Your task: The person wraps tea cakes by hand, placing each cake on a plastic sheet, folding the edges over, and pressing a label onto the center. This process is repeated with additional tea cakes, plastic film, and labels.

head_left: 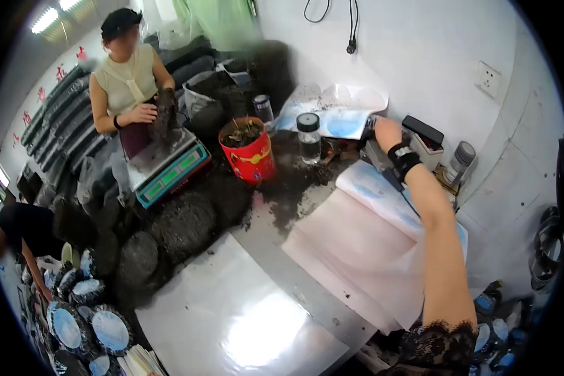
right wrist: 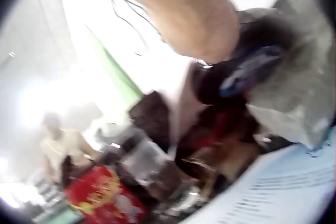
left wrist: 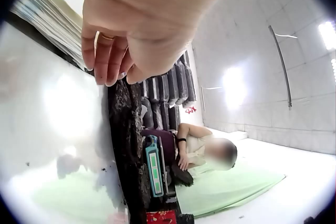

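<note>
My right hand [head_left: 388, 133] reaches to the back of the table by the wall, among small items beside printed sheets [head_left: 344, 122]. The right wrist view is blurred: the hand [right wrist: 202, 29] is right at a dark item with a blue patch [right wrist: 252, 71], close to a grey block [right wrist: 294, 103]. Its fingertips are hidden, so I cannot tell whether it grips that item. In the left wrist view my left hand [left wrist: 139, 29] hangs with fingers loosely bent and nothing visible in them, near a stack of sheets [left wrist: 52, 19]. Below it lies a shiny clear sheet [head_left: 232, 313].
A red bucket [head_left: 254, 156], a lidded jar [head_left: 309, 141] and a green-edged scale [head_left: 172, 172] stand beyond dark soil-like discs [head_left: 185, 219]. Pinkish sheets [head_left: 357, 232] cover the right side. A person [head_left: 131, 81] handles a dark lump over the scale.
</note>
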`<act>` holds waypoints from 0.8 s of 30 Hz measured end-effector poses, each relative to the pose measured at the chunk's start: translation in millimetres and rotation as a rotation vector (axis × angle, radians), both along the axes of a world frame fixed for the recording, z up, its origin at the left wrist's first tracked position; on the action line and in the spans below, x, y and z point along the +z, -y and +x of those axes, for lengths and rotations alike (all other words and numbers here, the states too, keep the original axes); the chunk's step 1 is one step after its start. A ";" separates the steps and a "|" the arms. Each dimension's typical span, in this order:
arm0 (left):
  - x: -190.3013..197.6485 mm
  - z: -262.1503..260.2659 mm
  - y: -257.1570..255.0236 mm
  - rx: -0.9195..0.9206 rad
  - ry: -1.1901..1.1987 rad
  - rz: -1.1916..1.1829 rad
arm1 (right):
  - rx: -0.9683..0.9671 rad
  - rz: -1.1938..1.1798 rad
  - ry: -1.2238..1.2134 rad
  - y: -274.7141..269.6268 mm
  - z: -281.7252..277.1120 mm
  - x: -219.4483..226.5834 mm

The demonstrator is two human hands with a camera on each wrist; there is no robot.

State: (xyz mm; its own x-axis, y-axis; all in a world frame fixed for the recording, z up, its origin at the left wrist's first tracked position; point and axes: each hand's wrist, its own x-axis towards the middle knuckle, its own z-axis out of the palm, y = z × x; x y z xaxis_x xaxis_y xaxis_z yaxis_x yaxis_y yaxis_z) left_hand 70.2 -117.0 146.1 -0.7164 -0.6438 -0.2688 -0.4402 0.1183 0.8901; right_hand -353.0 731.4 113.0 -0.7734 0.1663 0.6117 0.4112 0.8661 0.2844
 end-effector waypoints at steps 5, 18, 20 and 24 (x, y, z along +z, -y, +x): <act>-28.2 -21.4 -7.2 -0.274 -0.059 0.108 | 0.215 -0.339 0.057 62.2 141.3 145.6; 74.0 -46.0 -68.4 -0.731 -0.286 -0.091 | 1.030 -2.149 0.834 376.6 186.3 107.3; 77.3 -46.8 -48.6 -0.604 -0.412 -0.005 | 1.133 -2.145 0.937 428.3 190.9 103.4; 46.3 -49.3 -39.9 -0.505 -0.577 0.488 | 1.242 -2.176 1.062 510.6 214.3 91.4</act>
